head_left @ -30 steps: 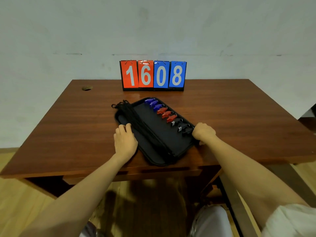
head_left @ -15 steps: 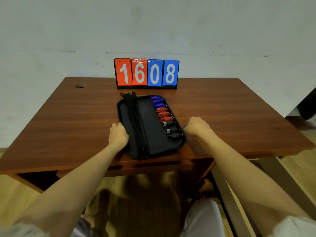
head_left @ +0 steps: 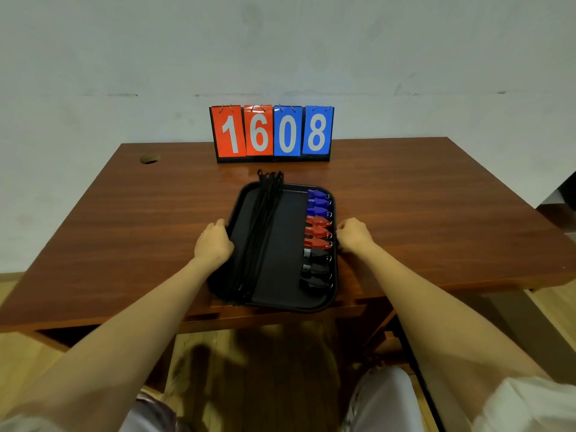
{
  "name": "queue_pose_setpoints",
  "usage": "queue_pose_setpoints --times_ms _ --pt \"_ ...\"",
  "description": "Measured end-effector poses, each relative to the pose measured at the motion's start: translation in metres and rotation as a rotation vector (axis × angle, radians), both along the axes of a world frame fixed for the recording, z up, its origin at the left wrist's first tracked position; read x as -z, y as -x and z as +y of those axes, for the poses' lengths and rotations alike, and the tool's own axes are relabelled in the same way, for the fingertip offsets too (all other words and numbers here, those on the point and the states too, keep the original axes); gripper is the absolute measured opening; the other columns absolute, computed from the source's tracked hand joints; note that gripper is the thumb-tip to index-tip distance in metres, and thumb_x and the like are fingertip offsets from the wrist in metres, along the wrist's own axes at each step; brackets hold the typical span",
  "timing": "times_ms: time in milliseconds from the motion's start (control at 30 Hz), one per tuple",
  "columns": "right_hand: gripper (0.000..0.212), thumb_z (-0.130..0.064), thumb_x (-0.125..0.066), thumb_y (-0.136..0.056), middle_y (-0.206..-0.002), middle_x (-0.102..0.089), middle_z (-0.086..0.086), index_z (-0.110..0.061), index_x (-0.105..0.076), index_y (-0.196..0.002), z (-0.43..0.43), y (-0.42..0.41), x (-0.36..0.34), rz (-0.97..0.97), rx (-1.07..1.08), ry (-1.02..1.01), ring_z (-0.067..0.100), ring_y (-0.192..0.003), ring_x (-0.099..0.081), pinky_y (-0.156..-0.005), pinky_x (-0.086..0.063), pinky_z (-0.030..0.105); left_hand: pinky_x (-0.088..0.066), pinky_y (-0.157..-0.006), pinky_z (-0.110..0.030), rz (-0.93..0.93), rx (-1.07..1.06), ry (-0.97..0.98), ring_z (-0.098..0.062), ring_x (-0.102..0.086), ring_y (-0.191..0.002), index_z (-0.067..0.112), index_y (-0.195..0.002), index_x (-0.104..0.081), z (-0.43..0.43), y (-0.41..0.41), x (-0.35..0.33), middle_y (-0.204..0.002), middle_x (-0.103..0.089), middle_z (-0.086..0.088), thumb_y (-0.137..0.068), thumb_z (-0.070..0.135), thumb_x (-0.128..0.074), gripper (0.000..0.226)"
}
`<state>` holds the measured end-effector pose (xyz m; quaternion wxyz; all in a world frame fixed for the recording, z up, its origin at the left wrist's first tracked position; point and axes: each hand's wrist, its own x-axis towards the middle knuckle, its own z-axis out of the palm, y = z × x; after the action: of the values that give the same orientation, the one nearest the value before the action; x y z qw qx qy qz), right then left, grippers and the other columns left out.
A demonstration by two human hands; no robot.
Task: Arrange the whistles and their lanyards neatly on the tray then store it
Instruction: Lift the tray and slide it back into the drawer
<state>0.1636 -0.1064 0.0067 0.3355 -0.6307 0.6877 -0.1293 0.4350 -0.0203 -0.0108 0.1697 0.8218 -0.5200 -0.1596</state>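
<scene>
A black tray lies lengthwise on the brown table, its near end jutting over the front edge. Along its right side runs a column of whistles: blue ones at the far end, red ones in the middle, black ones nearest me. A bundle of black lanyards stretches along the left side, its loops poking past the far rim. My left hand grips the tray's left rim with curled fingers. My right hand grips the right rim beside the red whistles.
A flip scoreboard reading 1608 stands at the table's back edge against the wall. A round cable hole sits at the far left of the table. Wooden floor and my knees show below the front edge.
The tray has turned from a slanted position to lie straight toward the scoreboard. Both hands slid forward along its sides to the middle of the rims.
</scene>
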Motion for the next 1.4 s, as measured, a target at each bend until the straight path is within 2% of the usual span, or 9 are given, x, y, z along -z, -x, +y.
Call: queue_pose_setpoints --times_ms 233,333,467,567,667,833,1100,1333,1400 --pt "0.031 -0.012 -0.047 -0.095 -0.119 -0.062 0.015 -0.007 -0.055 -0.125 0.015 0.001 -0.001 -0.04 0.019 0.006 0.032 -0.102 -0.062 -0.088 -0.054 0.043 -0.038 -0.05 -0.031 -0.022 0.019 -0.105 -0.03 -0.054 -0.071 0.005 -0.088 -0.052 -0.004 0.006 -0.01 -0.086 -0.057 -0.011 -0.091 0.009 -0.046 0.008" --pt "0.035 -0.012 -0.046 -0.097 -0.126 -0.06 0.015 -0.008 -0.052 -0.131 0.019 0.011 -0.002 -0.052 0.069 0.016 0.032 -0.109 -0.06 -0.093 -0.051 0.043 -0.031 -0.045 -0.027 0.075 0.033 -0.136 -0.023 -0.044 -0.055 0.009 -0.067 -0.042 -0.002 0.015 -0.013 -0.067 -0.047 -0.007 -0.089 0.008 -0.048 0.023" --pt "0.035 -0.009 -0.046 -0.096 -0.128 -0.059 0.015 -0.009 -0.054 -0.131 0.03 0.031 -0.002 -0.077 0.141 0.027 0.032 -0.112 -0.058 -0.095 -0.05 0.042 -0.046 -0.063 -0.036 0.175 0.053 -0.142 -0.028 -0.055 -0.074 0.008 -0.087 -0.051 0.003 0.032 -0.019 -0.081 -0.057 -0.009 -0.09 0.011 -0.056 0.006" --pt "0.035 -0.009 -0.047 -0.096 -0.127 -0.061 0.014 -0.01 -0.055 -0.13 0.043 0.055 -0.002 -0.12 0.205 0.028 0.03 -0.11 -0.06 -0.095 -0.051 0.042 -0.053 -0.078 -0.04 0.242 0.075 -0.132 -0.03 -0.061 -0.093 0.004 -0.105 -0.055 0.011 0.054 -0.02 -0.1 -0.061 -0.013 -0.09 0.011 -0.059 0.017" --pt "0.035 -0.013 -0.051 -0.096 -0.125 -0.063 0.011 -0.011 -0.056 -0.13 0.062 0.09 -0.003 -0.164 0.285 0.028 0.028 -0.107 -0.063 -0.094 -0.052 0.042 -0.049 -0.074 -0.035 0.29 0.139 -0.102 -0.028 -0.06 -0.096 0.002 -0.116 -0.056 0.019 0.084 -0.023 -0.108 -0.062 -0.013 -0.091 0.011 -0.06 0.026" --pt "0.036 -0.016 -0.051 -0.095 -0.126 -0.063 0.008 -0.015 -0.055 -0.131 0.099 0.162 -0.008 -0.174 0.398 0.078 0.026 -0.107 -0.063 -0.093 -0.052 0.041 -0.052 -0.073 -0.039 0.36 0.26 -0.067 -0.022 -0.057 -0.08 0.006 -0.105 -0.053 0.027 0.15 -0.028 -0.082 -0.056 -0.002 -0.092 0.009 -0.058 0.015" --pt "0.04 -0.005 -0.047 -0.086 -0.117 -0.068 0.005 -0.02 -0.065 -0.119 0.162 0.277 -0.016 -0.137 0.558 0.154 0.025 -0.104 -0.064 -0.095 -0.051 0.043 -0.047 -0.059 -0.03 0.61 0.399 -0.161 -0.016 -0.05 -0.073 0.011 -0.103 -0.044 0.043 0.256 -0.02 -0.079 -0.043 0.001 -0.091 0.001 -0.057 0.02" --pt "0.041 -0.001 -0.04 -0.091 -0.084 -0.064 0.003 -0.033 -0.061 -0.107 0.222 0.328 -0.026 -0.11 0.727 0.14 0.021 -0.071 -0.06 -0.057 -0.047 0.028 -0.049 -0.056 -0.025 0.725 0.544 -0.263 -0.017 -0.056 -0.081 0.012 -0.106 -0.041 0.078 0.327 -0.017 -0.085 -0.048 -0.001 -0.086 -0.001 -0.063 0.032" --pt "0.04 -0.001 -0.038 -0.093 -0.089 -0.065 0.006 -0.026 -0.063 -0.112 0.233 0.34 -0.022 -0.132 0.766 0.127 0.024 -0.075 -0.064 -0.064 -0.052 0.034 -0.049 -0.057 -0.024 0.728 0.582 -0.296 -0.02 -0.059 -0.089 0.01 -0.115 -0.04 0.089 0.342 -0.015 -0.094 -0.055 -0.007 -0.084 -0.001 -0.065 0.041"
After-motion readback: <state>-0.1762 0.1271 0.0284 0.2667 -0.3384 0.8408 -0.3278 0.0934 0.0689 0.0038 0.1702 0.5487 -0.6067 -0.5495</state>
